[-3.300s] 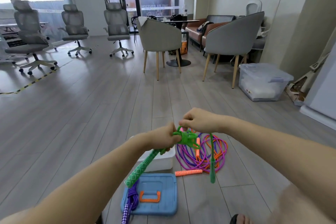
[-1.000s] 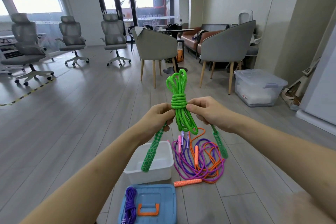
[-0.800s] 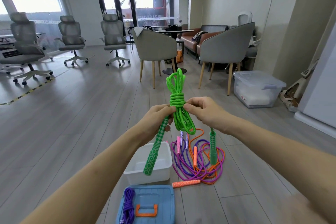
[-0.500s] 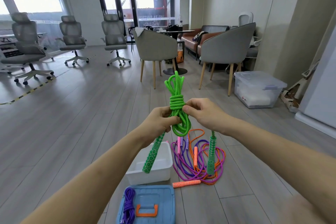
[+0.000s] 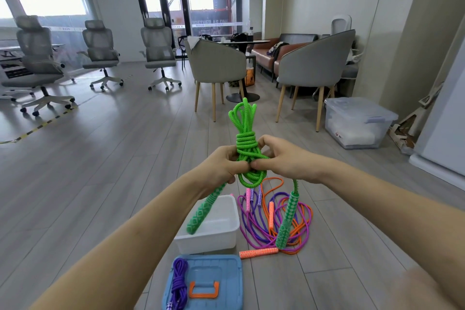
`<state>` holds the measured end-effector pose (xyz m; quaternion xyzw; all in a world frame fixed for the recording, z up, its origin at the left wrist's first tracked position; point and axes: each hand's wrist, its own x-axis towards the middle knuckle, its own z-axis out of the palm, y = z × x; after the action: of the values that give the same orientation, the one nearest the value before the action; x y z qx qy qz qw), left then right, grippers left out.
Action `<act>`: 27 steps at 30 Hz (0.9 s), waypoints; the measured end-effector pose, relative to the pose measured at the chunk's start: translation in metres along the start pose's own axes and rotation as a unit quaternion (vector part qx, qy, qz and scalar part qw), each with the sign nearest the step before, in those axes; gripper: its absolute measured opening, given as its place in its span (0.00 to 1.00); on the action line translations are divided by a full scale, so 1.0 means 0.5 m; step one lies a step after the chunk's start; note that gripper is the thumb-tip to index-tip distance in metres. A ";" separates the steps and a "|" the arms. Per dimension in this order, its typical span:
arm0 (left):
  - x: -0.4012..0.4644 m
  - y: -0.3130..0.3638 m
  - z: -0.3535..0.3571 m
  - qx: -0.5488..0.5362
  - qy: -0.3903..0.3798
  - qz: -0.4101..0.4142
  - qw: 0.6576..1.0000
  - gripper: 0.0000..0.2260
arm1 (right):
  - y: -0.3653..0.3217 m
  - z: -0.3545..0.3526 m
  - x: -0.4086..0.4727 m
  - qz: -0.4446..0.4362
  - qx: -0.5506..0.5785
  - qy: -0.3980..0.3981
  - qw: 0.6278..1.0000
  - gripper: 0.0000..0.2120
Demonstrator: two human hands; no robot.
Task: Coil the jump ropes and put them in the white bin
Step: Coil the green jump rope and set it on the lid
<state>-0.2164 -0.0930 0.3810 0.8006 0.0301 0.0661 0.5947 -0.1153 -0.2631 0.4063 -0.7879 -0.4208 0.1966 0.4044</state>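
Currently, item one: green jump rope [image 5: 245,143], coiled and wrapped, held upright above the white bin [image 5: 214,230]. Your left hand [image 5: 222,165] and right hand [image 5: 283,158] both pinch it below the wraps, thumbs meeting, forearms stretched forward. Its two green handles hang down, one over the bin. Item two: loose purple and orange ropes [image 5: 274,219] on the floor, just right of the bin.

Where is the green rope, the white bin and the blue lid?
green jump rope [image 5: 246,142]: head view, on its wrapped middle.
white bin [image 5: 232,219]: head view, on its right rim.
blue lid [image 5: 226,274]: head view, on its top.
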 end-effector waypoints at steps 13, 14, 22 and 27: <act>-0.018 -0.009 -0.021 -0.042 -0.019 -0.018 0.999 0.13 | -0.006 -0.019 -0.011 0.015 0.303 -0.124 0.945 0.15; -0.018 -0.008 -0.016 -0.062 -0.020 -0.012 0.998 0.14 | -0.004 -0.022 -0.011 0.013 0.300 -0.122 0.946 0.14; -0.004 0.002 0.017 -0.224 0.051 0.021 0.973 0.17 | 0.009 0.009 0.015 0.000 0.280 0.027 0.960 0.08; 0.000 0.012 0.023 -0.268 0.068 0.010 0.961 0.11 | 0.012 0.014 0.021 -0.013 0.247 0.066 0.967 0.08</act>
<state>-0.2152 -0.1055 0.3836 0.6061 0.0442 0.1320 0.7831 -0.1111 -0.2532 0.3978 -0.6692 -0.3414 0.2367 0.6161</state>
